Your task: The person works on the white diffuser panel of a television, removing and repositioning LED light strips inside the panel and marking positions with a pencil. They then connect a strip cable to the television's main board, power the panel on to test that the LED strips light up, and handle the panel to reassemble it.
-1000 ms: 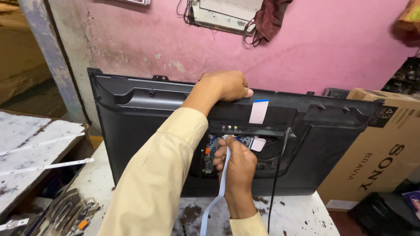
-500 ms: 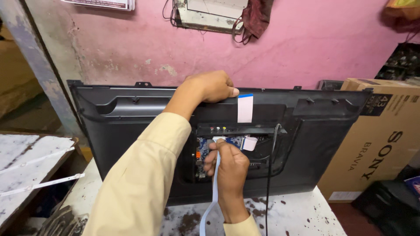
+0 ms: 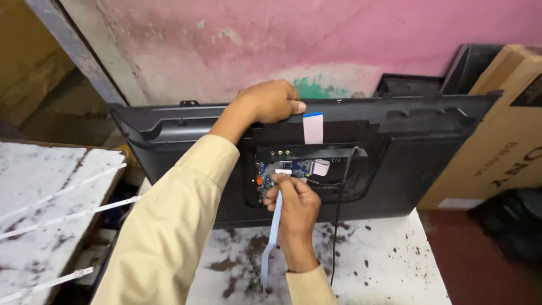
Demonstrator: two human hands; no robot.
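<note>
Risk lies at the blue circuit board (image 3: pixel 293 168) inside the black plastic television back (image 3: pixel 406 164): the right hand (image 3: pixel 296 206) pinches the pale flat ribbon cable (image 3: pixel 272 231) there (left hand (image 3: pixel 271 101) clamps the top edge), so skewed pushing could crease it.

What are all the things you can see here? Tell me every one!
Television: one, black, standing back-side out on the table against the wall.
Circuit board: one, blue, in the television's open back.
Flat ribbon cable: one, pale blue, hanging from the board.
Second ribbon strip: one, white with blue tip, near the top edge.
Thin cable: one, black, hanging down.
Table: one, white, stained.
Cardboard box: one, brown, right.
Wall: pink.
Left hand: grips the television's top.
Right hand: pinches the flat ribbon cable at the board.
</note>
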